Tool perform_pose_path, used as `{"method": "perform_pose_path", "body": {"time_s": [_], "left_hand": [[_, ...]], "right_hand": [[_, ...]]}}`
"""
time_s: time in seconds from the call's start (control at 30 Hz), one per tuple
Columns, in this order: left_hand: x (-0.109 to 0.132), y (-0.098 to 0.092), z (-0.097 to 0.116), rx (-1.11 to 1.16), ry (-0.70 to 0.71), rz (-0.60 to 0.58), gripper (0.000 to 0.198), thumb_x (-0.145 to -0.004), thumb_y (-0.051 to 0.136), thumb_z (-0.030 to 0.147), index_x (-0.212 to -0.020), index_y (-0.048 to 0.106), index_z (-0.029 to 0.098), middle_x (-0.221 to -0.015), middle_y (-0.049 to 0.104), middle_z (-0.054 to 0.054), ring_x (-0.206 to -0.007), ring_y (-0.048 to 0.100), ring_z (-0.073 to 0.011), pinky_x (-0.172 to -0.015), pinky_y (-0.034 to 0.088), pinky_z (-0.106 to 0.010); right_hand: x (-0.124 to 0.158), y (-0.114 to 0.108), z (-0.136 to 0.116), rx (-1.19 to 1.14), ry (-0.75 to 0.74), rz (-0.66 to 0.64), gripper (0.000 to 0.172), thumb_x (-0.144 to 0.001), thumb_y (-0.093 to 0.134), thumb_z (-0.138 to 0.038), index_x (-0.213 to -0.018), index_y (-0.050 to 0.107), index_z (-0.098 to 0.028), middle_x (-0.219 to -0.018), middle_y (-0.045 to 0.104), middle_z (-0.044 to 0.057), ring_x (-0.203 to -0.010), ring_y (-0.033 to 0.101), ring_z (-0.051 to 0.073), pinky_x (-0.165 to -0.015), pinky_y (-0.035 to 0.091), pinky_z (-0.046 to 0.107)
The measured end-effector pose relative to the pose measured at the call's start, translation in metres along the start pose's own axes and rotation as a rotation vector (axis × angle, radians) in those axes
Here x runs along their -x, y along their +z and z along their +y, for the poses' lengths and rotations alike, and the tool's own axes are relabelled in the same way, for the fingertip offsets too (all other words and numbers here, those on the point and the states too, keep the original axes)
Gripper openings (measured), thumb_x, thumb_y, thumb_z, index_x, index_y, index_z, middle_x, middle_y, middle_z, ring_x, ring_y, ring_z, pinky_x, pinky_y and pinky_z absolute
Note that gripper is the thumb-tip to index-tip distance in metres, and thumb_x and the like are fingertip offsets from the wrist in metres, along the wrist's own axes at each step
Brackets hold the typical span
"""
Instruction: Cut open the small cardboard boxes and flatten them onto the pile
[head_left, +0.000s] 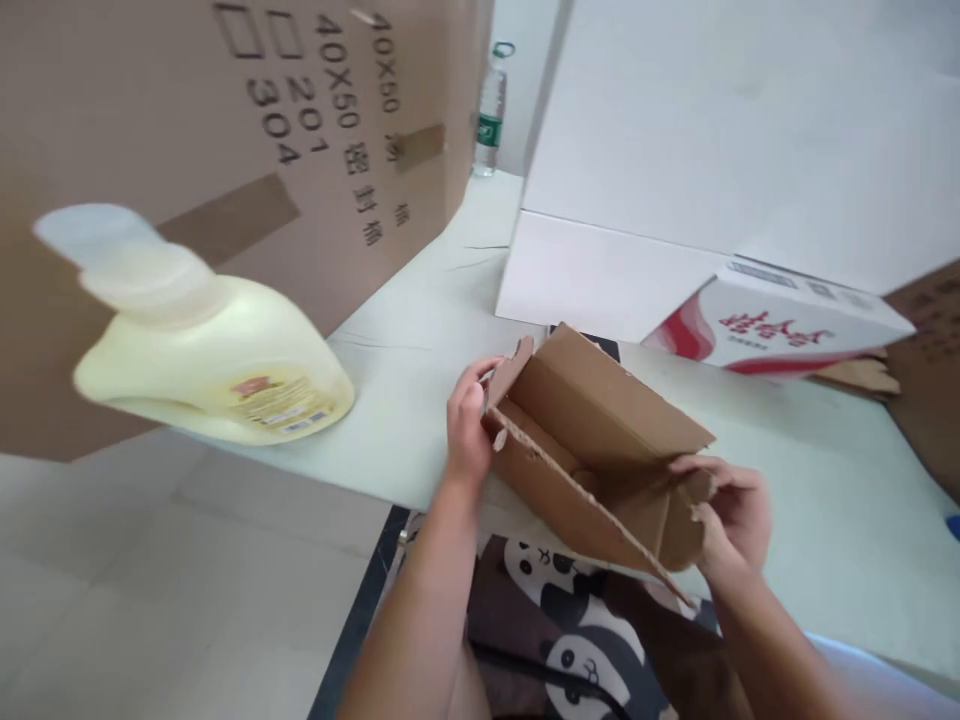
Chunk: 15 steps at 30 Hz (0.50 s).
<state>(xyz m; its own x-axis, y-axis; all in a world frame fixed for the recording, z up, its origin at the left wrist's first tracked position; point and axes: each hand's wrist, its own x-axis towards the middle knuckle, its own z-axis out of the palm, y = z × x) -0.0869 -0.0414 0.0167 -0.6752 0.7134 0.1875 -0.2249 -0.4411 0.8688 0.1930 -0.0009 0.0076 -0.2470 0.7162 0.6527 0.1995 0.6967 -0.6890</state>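
Note:
In front of me I hold a small brown cardboard box (570, 500), its open top facing up and its edges torn. My left hand (470, 415) is closed round the short flap at its left end. At the right end my right hand (739, 510) grips the bent end flap, with the thumb outside and fingers over the edge. The inside shows bare cardboard. The box is tilted, its right end nearer me, over the table's front edge.
A pale yellow jug (225, 360) stands at the table's left edge, before a large printed carton (360, 170). Behind are a water bottle (491, 115), a big white box (720, 130) and a red-and-white carton (780, 325). The pale table (840, 520) extends right.

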Motion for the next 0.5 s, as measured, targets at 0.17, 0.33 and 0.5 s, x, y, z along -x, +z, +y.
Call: {"method": "perform_pose_path", "body": {"time_s": [0.17,0.33,0.5], "left_hand": [[0.013,0.027,-0.012,-0.173,0.090,-0.319,0.055,-0.090,0.047,0.068,-0.088,0.080,0.024,-0.114,0.073,-0.011,-0.116,0.062,-0.0330,-0.110,0.041,-0.044],[0.011,0.037,-0.028,-0.338,0.119,-0.241,0.029,-0.088,0.065,0.051,-0.094,0.075,0.024,-0.110,0.073,-0.008,-0.109,0.065,-0.0277,-0.105,0.045,-0.042],[0.010,0.047,-0.023,-0.375,0.100,-0.309,0.043,-0.077,0.079,0.046,-0.116,0.073,0.028,-0.131,0.066,-0.009,-0.119,0.062,-0.0301,-0.112,0.042,-0.047]], "right_hand": [[0.026,-0.011,0.012,0.201,0.098,0.122,0.018,-0.092,0.063,-0.032,-0.109,0.065,-0.028,-0.142,0.050,0.013,-0.118,0.059,0.028,-0.096,0.051,0.049],[0.034,-0.016,0.023,-0.089,0.241,0.033,0.056,-0.095,0.060,-0.040,-0.147,0.040,-0.034,-0.137,0.060,0.013,-0.123,0.062,0.029,-0.101,0.053,0.052],[0.039,-0.027,0.015,-0.237,0.090,-0.152,0.034,-0.100,0.047,-0.050,-0.117,0.068,-0.031,-0.134,0.062,0.009,-0.134,0.055,0.032,-0.113,0.045,0.055]]}}
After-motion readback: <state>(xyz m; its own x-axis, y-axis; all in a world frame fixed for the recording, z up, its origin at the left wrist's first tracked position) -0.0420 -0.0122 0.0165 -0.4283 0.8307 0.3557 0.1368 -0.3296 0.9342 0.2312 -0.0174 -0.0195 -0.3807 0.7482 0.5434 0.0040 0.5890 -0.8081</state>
